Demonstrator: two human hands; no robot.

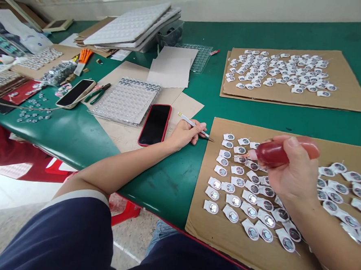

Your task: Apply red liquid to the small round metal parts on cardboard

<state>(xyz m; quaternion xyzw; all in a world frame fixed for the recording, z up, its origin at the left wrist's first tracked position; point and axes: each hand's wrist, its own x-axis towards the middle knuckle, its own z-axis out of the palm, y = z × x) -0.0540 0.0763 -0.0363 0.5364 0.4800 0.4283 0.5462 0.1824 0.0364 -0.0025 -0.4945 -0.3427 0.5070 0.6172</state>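
Note:
My right hand (297,170) is wrapped round a red squeeze bottle (274,152), tilted so that its narrow tip points left, close over the small white pieces. Between the fingers of my left hand (187,133) are tweezers (189,120), their dark tips at the left edge of a cardboard sheet (205,169). Rows of small white tabs with round silver discs (233,200) lie on this sheet, some hidden behind my right hand and forearm. Just left of my left hand lies a phone in a red case (155,124).
At the back right, another cardboard sheet (348,88) bears many similar pieces. Left of the phone are a clear dimpled tray (121,103), pliers (100,94) and a second phone (76,92). White trays (129,24) are stacked behind. Another person's red sleeve (8,149) shows at the left edge.

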